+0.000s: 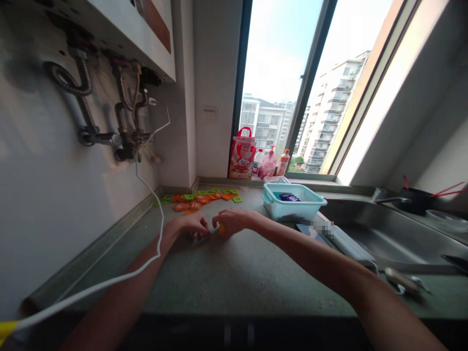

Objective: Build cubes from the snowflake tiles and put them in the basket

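My right hand (232,222) is curled just over the grey-green countertop (226,282), its fingers closed round a small yellow-orange piece (221,229). Most of that piece is hidden by the fingers, so its kind does not show. Close by on the left, my left hand (195,225) rests low with its fingers bent inward; whether anything is in them I cannot make out. A small gap separates the two hands. Behind them lies a loose spread of orange flat notched pieces (195,206) with pale markings, mixed with green notched pieces (237,200).
A light-blue plastic basket (292,210) holds dark and purple packets. Right of it are a blue-and-white flat item (343,241) and a steel sink (365,231). A white cable (161,229) hangs across my left forearm. Bottles (268,163) and a red-pink bag (242,157) line the windowsill.
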### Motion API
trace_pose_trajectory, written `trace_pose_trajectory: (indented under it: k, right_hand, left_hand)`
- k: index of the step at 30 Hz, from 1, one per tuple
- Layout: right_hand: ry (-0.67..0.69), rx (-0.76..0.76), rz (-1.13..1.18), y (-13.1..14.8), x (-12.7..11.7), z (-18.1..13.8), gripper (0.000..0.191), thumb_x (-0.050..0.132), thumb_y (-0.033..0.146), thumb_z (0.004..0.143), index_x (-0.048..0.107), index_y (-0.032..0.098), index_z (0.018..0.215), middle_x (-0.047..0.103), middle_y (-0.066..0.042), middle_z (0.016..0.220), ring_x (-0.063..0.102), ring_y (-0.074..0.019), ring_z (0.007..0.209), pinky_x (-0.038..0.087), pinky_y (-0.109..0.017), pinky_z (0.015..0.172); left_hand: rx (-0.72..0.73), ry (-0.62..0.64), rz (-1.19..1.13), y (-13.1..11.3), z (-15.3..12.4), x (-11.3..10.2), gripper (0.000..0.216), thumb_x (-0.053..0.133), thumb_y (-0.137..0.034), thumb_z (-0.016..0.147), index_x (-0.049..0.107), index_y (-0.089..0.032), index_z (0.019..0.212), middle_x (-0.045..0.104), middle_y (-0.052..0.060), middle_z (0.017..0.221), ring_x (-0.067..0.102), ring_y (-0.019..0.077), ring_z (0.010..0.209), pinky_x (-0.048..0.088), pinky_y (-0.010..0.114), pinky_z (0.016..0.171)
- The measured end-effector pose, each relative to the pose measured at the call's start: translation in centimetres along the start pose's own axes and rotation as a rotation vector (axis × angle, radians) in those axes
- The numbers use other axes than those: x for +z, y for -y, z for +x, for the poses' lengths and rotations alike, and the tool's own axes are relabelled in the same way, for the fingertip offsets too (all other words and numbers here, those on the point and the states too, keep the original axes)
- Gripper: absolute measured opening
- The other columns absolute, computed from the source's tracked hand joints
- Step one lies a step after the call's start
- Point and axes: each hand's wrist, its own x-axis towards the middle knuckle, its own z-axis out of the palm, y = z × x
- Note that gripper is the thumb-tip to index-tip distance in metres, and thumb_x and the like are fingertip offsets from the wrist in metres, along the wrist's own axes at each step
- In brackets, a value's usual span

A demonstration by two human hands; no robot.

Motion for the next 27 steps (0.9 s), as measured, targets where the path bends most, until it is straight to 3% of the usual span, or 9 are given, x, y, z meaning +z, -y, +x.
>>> trace_pose_trajectory:
  k: [3, 6, 10, 14, 19, 27]
  right_hand:
    - [-0.191, 0.086, 0.000, -3.1, -2.2, -2.5, 0.058, 0.085, 0.031, 0.071, 0.068, 0.026, 0.126, 0.073, -0.003, 0.109, 0.067, -0.0203, 0.094, 0.046, -0.025, 0.075]
    - [-0.345, 0.365, -0.071, -8.8, -5.1, -7.5, 0.052, 0.081, 0.031, 0.076, 0.067, 0.029, 0.126, 0.073, -0.001, 0.115, 0.067, -0.0186, 0.100, 0.045, -0.023, 0.081]
    - [-0.308, 0.663, -0.143, -16.8, -6.8, -15.4, 0.050, 0.075, 0.023, 0.078, 0.067, 0.015, 0.127, 0.073, -0.012, 0.113, 0.069, -0.0233, 0.096, 0.046, -0.026, 0.077]
    - [-0.163, 0.827, -0.175, -22.0, -5.0, -20.4, 0.049, 0.078, 0.018, 0.072, 0.072, 0.011, 0.120, 0.073, -0.016, 0.104, 0.070, -0.0268, 0.091, 0.047, -0.030, 0.073]
    - [-0.052, 0.814, -0.188, -25.0, -2.2, -21.6, 0.054, 0.079, 0.018, 0.068, 0.072, 0.018, 0.121, 0.074, -0.013, 0.109, 0.070, -0.0299, 0.095, 0.050, -0.032, 0.074]
    - [-0.005, 0.719, -0.186, -26.7, -0.5, -20.3, 0.054, 0.079, 0.023, 0.066, 0.073, 0.022, 0.120, 0.072, -0.012, 0.115, 0.069, -0.0316, 0.103, 0.049, -0.033, 0.083]
  left_hand:
    - [-0.007, -0.007, -0.004, 0.3, 0.1, 0.0, 0.028, 0.075, -0.041, 0.066, 0.072, -0.016, 0.075, 0.066, -0.001, 0.063, 0.056, 0.0104, 0.048, 0.042, 0.019, 0.045]
    - [-0.005, -0.002, -0.010, 0.6, 0.2, 0.0, 0.029, 0.076, -0.043, 0.065, 0.072, -0.016, 0.075, 0.067, 0.000, 0.064, 0.056, 0.0105, 0.047, 0.042, 0.020, 0.045]
    - [-0.008, -0.001, -0.015, 0.6, 0.5, -0.1, 0.028, 0.076, -0.042, 0.066, 0.072, -0.016, 0.073, 0.066, 0.000, 0.063, 0.057, 0.0107, 0.047, 0.042, 0.020, 0.045]
    - [-0.045, 0.009, -0.031, 0.1, 0.5, -0.1, 0.028, 0.077, -0.042, 0.064, 0.071, -0.016, 0.073, 0.066, -0.001, 0.063, 0.057, 0.0110, 0.047, 0.040, 0.020, 0.044]
    - [-0.060, 0.020, -0.045, -0.5, 0.1, -0.1, 0.029, 0.077, -0.043, 0.062, 0.070, -0.016, 0.071, 0.066, -0.001, 0.062, 0.058, 0.0121, 0.047, 0.042, 0.021, 0.045]
    - [-0.059, 0.019, -0.009, -0.2, 0.5, -0.2, 0.031, 0.079, -0.046, 0.066, 0.070, -0.017, 0.072, 0.067, 0.001, 0.064, 0.059, 0.0125, 0.048, 0.038, 0.019, 0.042]
